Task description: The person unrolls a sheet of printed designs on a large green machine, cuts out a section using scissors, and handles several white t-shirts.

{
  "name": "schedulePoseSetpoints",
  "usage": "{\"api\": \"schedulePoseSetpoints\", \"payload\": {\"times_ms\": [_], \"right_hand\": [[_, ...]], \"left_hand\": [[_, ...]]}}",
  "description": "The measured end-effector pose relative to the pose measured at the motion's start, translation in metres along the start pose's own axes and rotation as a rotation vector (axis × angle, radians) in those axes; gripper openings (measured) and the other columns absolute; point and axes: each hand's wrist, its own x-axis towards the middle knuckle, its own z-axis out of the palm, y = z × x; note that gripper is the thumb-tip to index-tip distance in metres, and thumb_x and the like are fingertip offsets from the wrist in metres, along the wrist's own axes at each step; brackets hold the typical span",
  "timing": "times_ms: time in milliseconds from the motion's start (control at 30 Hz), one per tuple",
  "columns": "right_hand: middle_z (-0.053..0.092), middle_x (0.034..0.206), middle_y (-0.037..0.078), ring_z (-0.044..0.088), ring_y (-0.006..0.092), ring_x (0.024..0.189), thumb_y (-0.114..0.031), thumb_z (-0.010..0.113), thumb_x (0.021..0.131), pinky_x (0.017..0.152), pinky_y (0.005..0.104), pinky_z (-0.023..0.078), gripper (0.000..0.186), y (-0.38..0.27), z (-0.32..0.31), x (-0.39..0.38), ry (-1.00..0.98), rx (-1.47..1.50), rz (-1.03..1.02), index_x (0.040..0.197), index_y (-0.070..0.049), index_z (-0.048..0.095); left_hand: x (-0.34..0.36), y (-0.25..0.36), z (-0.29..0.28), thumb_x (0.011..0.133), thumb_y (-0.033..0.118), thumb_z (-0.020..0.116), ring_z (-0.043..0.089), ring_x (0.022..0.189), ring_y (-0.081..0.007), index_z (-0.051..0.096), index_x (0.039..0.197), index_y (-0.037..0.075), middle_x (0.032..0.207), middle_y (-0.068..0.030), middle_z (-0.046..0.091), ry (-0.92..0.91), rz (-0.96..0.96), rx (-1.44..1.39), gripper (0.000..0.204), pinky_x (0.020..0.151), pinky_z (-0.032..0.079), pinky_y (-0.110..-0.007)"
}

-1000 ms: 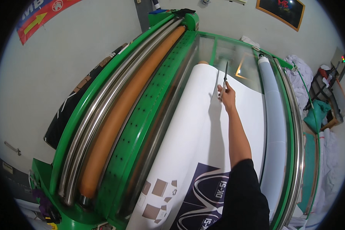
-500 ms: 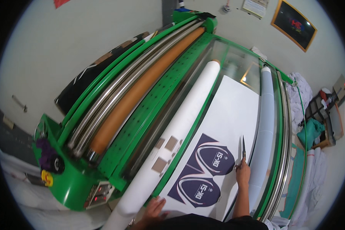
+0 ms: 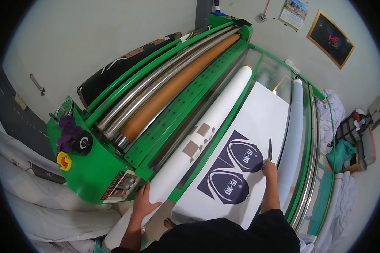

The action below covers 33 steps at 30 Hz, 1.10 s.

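My right hand (image 3: 270, 168) is closed round a pair of scissors (image 3: 270, 147), its dark blades together and pointing away from me. It is above the right side of a white printed sheet (image 3: 264, 110), beside two dark navy printed shapes (image 3: 229, 191) with white curved lines. My left hand (image 3: 144, 203) lies on the near part of a long white roll (image 3: 173, 175), thumb spread from the fingers. Brown tape patches (image 3: 191, 148) are stuck on that roll.
A large green roller machine (image 3: 82, 185) with an orange-brown roller (image 3: 173, 88) and steel bars stands at left. A pale blue-white roll (image 3: 292, 126) runs along the sheet's right side. White fabric (image 3: 331, 109) is heaped at right. White rolls (image 3: 59, 202) lie at lower left.
My left hand has moved from the sheet's near left corner leftward onto the white roll. The scissors stay in my right hand. The view has shifted, showing more of the machine's near end.
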Motion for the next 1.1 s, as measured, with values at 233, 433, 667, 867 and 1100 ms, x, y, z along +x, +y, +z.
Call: {"api": "schedulePoseSetpoints", "payload": {"times_ms": [233, 433, 667, 867, 1100], "right_hand": [[0.066, 0.123, 0.019, 0.066, 0.0245, 0.104, -0.032, 0.072, 0.093, 0.085, 0.0358, 0.055, 0.070, -0.174, 0.019, -0.121, -0.510, 0.892, -0.158, 0.142, 0.009, 0.046], [0.037, 0.154, 0.019, 0.043, 0.0307, 0.136, -0.043, 0.070, 0.095, 0.113, 0.0493, 0.038, 0.095, -0.307, 0.039, -0.222, -1.005, 1.491, 0.025, 0.158, 0.003, 0.016], [0.055, 0.134, 0.003, 0.050, 0.0245, 0.125, -0.067, 0.061, 0.090, 0.105, 0.0449, 0.040, 0.076, -0.315, 0.065, -0.181, -1.018, 1.960, 0.276, 0.147, -0.018, 0.044], [0.054, 0.142, 0.017, 0.053, 0.0355, 0.130, -0.067, 0.056, 0.093, 0.109, 0.0548, 0.043, 0.080, -0.326, 0.092, -0.177, -1.082, 2.282, 0.236, 0.146, -0.008, 0.046], [0.057, 0.139, 0.020, 0.057, 0.0383, 0.124, -0.066, 0.060, 0.090, 0.105, 0.0565, 0.047, 0.083, -0.315, 0.115, -0.197, -1.121, 2.483, 0.339, 0.146, -0.006, 0.046]], "left_hand": [[-0.016, 0.026, -0.030, 0.064, 0.040, 0.089, 0.045, 0.136, -0.0429, 0.011, 0.162, 0.013, 0.152, -0.0228, 0.038, 0.042, -0.087, 0.465, 0.129, 0.107, 0.039, -0.057], [0.003, -0.024, -0.022, 0.052, 0.032, 0.094, 0.050, 0.129, -0.0431, 0.019, 0.158, 0.013, 0.145, -0.0241, 0.046, -0.065, -0.092, 0.191, 0.131, 0.106, 0.043, -0.053], [-0.030, -0.069, -0.019, 0.061, 0.024, 0.097, 0.055, 0.126, -0.0283, 0.030, 0.151, 0.000, 0.139, -0.0179, 0.054, -0.565, -0.045, -0.632, 0.114, 0.108, 0.044, -0.040], [-0.117, -0.116, 0.007, 0.075, 0.010, 0.086, 0.050, 0.131, -0.0246, 0.029, 0.153, 0.003, 0.143, -0.0113, 0.051, -0.856, -0.318, -1.078, 0.097, 0.110, 0.040, -0.042], [-0.186, -0.085, 0.003, 0.085, 0.028, 0.079, 0.034, 0.144, -0.0289, 0.024, 0.156, 0.002, 0.153, -0.0183, 0.037, -0.578, -0.152, -0.700, 0.094, 0.119, 0.026, -0.045]]}}
